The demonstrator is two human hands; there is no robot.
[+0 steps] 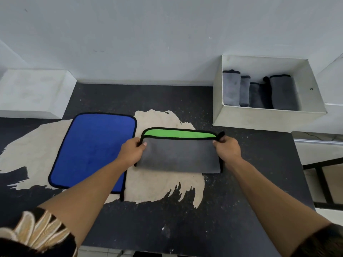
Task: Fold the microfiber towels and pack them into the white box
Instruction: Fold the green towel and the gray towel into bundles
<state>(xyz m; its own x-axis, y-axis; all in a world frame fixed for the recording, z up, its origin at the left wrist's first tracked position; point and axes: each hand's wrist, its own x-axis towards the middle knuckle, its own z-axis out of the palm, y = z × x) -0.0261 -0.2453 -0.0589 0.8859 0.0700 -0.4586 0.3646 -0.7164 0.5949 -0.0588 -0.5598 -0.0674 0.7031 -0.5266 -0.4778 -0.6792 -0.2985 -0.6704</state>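
Head view: both hands, left (132,151) and right (226,147), pinch the green-grey towel's (178,156) folded edge, squaring corners before it joins the box (267,117).

Both arms stretched out forward, left hand (132,149) and right hand (226,147) each pinching shut with thumb over fingers (216,142) (palms down, wrists level).

Grey-and-green towel (178,156), blue towel (92,149), white box (259,117), perhaps black-painted table (241,210).
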